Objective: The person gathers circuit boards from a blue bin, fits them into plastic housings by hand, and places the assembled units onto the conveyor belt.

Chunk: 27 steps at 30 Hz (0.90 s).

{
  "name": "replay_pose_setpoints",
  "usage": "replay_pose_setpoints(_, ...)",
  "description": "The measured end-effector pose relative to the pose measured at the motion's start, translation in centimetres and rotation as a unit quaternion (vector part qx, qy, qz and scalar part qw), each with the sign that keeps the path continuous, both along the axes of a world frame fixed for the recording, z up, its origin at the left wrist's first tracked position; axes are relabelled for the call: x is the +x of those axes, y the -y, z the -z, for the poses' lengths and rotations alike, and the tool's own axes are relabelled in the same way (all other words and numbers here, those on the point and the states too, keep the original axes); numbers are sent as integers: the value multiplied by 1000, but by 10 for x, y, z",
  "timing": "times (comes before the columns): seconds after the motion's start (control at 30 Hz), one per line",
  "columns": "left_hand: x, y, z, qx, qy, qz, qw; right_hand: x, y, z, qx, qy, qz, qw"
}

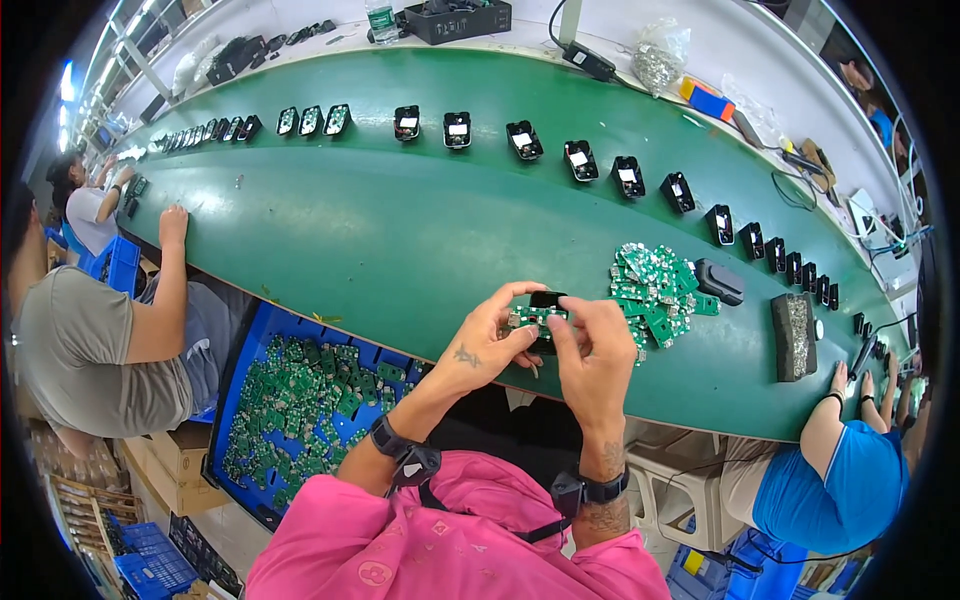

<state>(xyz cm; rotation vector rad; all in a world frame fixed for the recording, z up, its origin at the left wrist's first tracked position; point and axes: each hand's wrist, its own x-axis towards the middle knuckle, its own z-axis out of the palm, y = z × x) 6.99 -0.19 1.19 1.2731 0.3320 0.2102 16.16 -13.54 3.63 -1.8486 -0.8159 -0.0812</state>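
Close to the near edge of the green table, both hands are closed around a small black casing [546,299]. A green circuit board [528,317] with silver parts sits at the casing's opening; I cannot tell how deep it lies. My left hand [484,338] grips the casing from the left, thumb against the board. My right hand [597,352] pinches its right side with thumb and fingers, partly hiding it. Just right of my hands lies a heap of green circuit boards [652,292]. Beside the heap is a closed black case [720,281].
Black open casings [580,160] stand in a curved row along the far side of the table [400,210]. A dark rough block [794,338] lies to the right. Low at left, a blue bin [262,345] holds more boards. Co-workers [110,350] sit on both sides.
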Motion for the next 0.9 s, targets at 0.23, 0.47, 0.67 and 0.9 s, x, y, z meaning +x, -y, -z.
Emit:
replay_pose_setpoints(0.23,-6,10,-18,108,1,13,994,1,-2,-2,17,77,-131,988)
replay_pose_setpoints(0.47,-12,24,-22,106,23,-83,991,-19,3,-9,29,48,-89,994)
replay_pose_setpoints(0.67,-20,42,-28,320,100,-225,915,-36,9,-15,44,-11,-39,998)
replay_pose_setpoints(0.9,-26,43,-40,390,102,-215,890,-31,16,-30,-10,108,-57,992)
